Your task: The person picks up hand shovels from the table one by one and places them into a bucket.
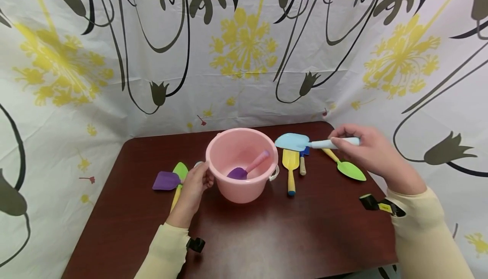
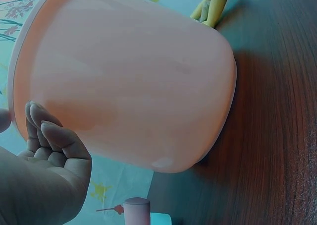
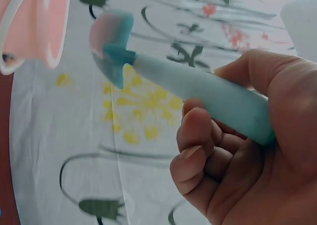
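Note:
A pink bucket [image 1: 244, 191] stands upright on the table, and my left hand [image 1: 193, 190] holds its left rim. In the left wrist view the fingers [image 2: 64, 140] curl against the bucket's outer wall [image 2: 129, 81] below the rim. Inside the bucket leans a small shovel with a purple blade [image 1: 237, 173] and pink handle. My right hand [image 1: 360, 147] grips the handle of a light blue toy trowel [image 1: 292, 142] in the air, its blade pointing left, close to the bucket's right rim. The right wrist view shows thumb and fingers around the trowel's handle [image 3: 203, 96].
Right of the bucket lie a yellow shovel [image 1: 291, 164], a blue-bladed tool [image 1: 302, 164] and a green trowel [image 1: 351, 170] with a yellow handle. On the left are a purple shovel [image 1: 166, 180] and another green-bladed trowel [image 1: 181, 170]. A patterned cloth [image 1: 244, 97] hangs behind the dark table [image 1: 244, 241].

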`<state>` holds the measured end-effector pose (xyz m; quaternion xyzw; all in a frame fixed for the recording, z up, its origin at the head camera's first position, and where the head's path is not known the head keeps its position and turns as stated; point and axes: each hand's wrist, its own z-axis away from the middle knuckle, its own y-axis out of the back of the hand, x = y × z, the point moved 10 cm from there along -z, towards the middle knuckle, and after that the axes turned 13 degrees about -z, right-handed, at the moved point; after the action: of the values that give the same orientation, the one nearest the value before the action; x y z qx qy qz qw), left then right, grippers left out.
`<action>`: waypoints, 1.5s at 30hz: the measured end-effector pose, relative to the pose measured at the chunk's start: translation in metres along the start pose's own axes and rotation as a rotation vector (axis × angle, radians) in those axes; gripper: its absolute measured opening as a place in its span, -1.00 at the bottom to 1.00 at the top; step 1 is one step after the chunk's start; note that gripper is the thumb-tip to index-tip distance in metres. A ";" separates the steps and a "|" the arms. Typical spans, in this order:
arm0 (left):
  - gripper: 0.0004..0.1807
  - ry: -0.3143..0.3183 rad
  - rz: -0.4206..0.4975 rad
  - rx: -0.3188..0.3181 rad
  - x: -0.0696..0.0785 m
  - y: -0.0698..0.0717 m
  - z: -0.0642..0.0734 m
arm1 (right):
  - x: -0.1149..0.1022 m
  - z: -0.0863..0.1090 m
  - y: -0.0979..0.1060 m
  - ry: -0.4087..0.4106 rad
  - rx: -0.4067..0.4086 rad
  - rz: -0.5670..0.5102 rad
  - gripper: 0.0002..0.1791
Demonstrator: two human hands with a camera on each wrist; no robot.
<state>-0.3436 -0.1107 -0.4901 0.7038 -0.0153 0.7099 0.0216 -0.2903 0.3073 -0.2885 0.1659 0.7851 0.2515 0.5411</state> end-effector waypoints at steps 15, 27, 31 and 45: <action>-0.57 0.001 -0.023 0.003 -0.001 0.002 0.000 | -0.027 -0.067 -0.093 0.026 -0.300 0.014 -0.92; -0.57 -0.010 -0.021 0.005 -0.001 0.002 0.000 | -0.028 -0.100 -0.158 0.126 -0.514 0.141 -0.93; -0.58 -0.008 -0.020 0.003 -0.003 0.002 0.000 | -0.021 -0.108 -0.173 0.115 -0.555 0.193 -0.95; -0.59 -0.006 -0.020 0.009 -0.002 0.000 0.002 | -0.018 -0.114 -0.199 0.131 -0.620 0.234 -0.87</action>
<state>-0.3418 -0.1109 -0.4919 0.7061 -0.0052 0.7076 0.0254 -0.3876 0.1101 -0.3564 0.0659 0.6799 0.5489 0.4818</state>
